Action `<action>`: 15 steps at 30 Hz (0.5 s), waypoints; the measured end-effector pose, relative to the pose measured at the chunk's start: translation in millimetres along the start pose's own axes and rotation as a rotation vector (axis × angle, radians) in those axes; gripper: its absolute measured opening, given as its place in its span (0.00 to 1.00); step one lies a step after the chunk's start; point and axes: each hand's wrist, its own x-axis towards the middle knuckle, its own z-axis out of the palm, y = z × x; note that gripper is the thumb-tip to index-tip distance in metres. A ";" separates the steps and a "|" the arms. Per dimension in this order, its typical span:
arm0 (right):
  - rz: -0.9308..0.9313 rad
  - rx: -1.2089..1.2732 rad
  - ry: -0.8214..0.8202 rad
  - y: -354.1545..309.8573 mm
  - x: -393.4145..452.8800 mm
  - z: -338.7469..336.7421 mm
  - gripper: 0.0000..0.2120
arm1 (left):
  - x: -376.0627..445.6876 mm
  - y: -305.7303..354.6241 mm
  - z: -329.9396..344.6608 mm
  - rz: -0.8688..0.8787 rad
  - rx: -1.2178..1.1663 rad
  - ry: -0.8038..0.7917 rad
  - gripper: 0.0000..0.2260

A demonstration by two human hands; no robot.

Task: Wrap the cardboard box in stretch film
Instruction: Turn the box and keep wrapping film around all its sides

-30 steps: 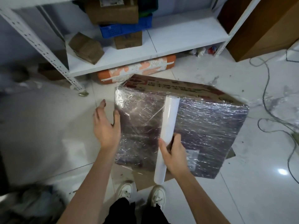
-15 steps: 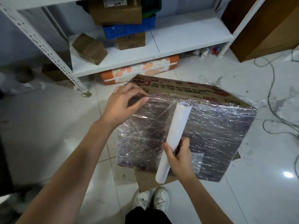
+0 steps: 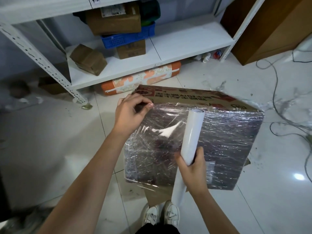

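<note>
On the left, a white perforated metal shelf rack [image 3: 50, 68] stands on the pale tiled floor [image 3: 50, 141], with a small brown carton [image 3: 87, 59] lying tilted on its lower board; a blue plastic crate [image 3: 125, 38] sits between two brown boxes further along. An orange-and-white patterned zip bag [image 3: 141, 77] lies under the shelf.

The left hand [image 3: 130, 114] reaches to the upper left corner of the large printed cardboard box [image 3: 194, 98], its fingers curled, thumb and forefinger tips meeting on the edge of the clear stretch film [image 3: 219, 141] there; whether they actually pinch the film cannot be told. The box sits on the floor just in front of the person's white shoes [image 3: 162, 215], its top face covered in wrinkled glossy film, while a strip along the far edge shows bare print.

The right hand [image 3: 192, 171] grips the white roll of stretch film [image 3: 190, 137] near its lower part, fingers wrapped round the tube, which tilts up over the box's top. Grey cables [image 3: 287, 119] trail across the floor on the right.
</note>
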 end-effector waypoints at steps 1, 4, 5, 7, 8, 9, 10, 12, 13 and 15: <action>0.011 0.017 0.022 0.5 1.6 0.0 0.18 | -0.6 0.2 2.4 -0.013 -0.009 0.026 0.05; 0.037 0.074 0.063 0.8 4.4 0.1 0.20 | -2.2 -0.2 8.5 -0.025 -0.006 0.100 0.05; 0.047 0.097 0.066 0.1 3.9 0.2 0.20 | -2.7 -0.4 10.1 -0.026 0.001 0.121 0.04; 0.070 0.144 0.069 -0.6 1.4 0.3 0.22 | -4.2 -0.5 12.6 -0.032 0.011 0.151 0.04; 0.073 0.156 0.073 -0.2 0.0 0.0 0.24 | -4.9 0.0 13.8 -0.028 0.016 0.165 0.04; 0.070 0.155 0.076 0.5 -1.6 -0.3 0.26 | -5.5 0.4 14.4 -0.022 0.025 0.177 0.04; 0.063 0.139 0.082 1.1 -3.0 -0.7 0.27 | -6.1 0.7 14.8 -0.021 0.034 0.188 0.04; 0.049 0.082 0.103 1.8 -4.5 -1.6 0.26 | -7.5 1.7 16.0 -0.033 0.015 0.202 0.05; 0.046 0.061 0.119 1.8 -4.6 -1.7 0.23 | -8.0 3.5 16.2 -0.061 -0.034 0.211 0.08; 0.051 0.034 0.157 2.3 -4.0 -2.0 0.17 | -7.6 7.3 17.3 -0.116 -0.110 0.237 0.14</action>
